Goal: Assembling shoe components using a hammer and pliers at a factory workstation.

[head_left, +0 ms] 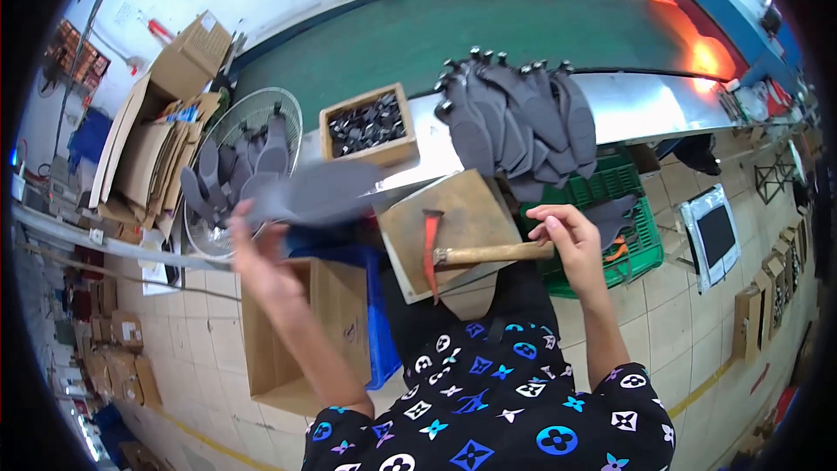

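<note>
Right hand (571, 240) gripping hammer (462, 255) handle, head resting on wood block (458, 209); left hand (253, 249) pinching grey sole (318, 192) (blurred) left of block, above cardboard box (301, 331)

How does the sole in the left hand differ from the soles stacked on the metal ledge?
The held sole is single, gripped by the left hand, blurred and roughly level. The stacked soles lie fanned, overlapping and sharp on the ledge, untouched. Both are dark grey.
</note>
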{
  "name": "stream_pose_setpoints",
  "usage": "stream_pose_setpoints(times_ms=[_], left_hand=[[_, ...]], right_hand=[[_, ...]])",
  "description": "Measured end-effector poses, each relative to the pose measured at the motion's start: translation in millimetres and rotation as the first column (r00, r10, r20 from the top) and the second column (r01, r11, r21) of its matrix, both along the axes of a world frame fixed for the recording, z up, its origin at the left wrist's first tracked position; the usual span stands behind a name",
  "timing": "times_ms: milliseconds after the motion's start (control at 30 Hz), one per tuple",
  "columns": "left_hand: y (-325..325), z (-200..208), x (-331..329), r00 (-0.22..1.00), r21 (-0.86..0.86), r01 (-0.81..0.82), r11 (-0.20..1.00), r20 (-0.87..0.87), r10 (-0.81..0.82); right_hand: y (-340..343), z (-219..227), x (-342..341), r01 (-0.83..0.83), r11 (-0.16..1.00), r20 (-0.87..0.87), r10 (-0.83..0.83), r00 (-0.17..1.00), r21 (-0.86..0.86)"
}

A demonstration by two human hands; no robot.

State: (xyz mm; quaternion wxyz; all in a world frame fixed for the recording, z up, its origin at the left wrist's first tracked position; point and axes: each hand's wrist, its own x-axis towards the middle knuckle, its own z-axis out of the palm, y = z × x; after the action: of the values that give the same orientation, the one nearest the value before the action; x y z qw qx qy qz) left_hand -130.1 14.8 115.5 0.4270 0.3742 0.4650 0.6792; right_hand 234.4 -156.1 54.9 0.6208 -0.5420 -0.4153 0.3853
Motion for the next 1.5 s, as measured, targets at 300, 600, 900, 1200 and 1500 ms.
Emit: stream_pose_setpoints(times_ms=[300, 600, 900, 1200, 1500], left_hand=[[48, -63, -100, 0.785, 0.204, -0.458, 0.865, -0.365, 0.501], [-53, -85, 32, 0.898, 0.051, -0.05, 0.997, -0.436, 0.068], [-47, -61, 117, 0.817, 0.028, 0.577, 0.817, -0.012, -0.576], [-53, -12, 112, 0.525, 0.213, 0.696, 0.685, 0.5, -0.689], [-95, 13, 106, 0.395, 0.209, 0.732, 0.649, 0.646, -0.654]], right_hand=[[91, -25, 53, 0.358, 0.871, 0.689, -0.486, 0.537, 0.335], [187, -17, 138, 0.304, 0.923, 0.882, 0.072, 0.465, -0.235], [153, 45, 19, -0.015, 0.977, 0.464, -0.087, 0.882, 0.211], [65, 15, -30, -0.321, 0.94, 0.691, 0.309, 0.653, -0.117], [-17, -61, 5, -0.106, 0.994, 0.934, 0.056, 0.353, -0.02]])
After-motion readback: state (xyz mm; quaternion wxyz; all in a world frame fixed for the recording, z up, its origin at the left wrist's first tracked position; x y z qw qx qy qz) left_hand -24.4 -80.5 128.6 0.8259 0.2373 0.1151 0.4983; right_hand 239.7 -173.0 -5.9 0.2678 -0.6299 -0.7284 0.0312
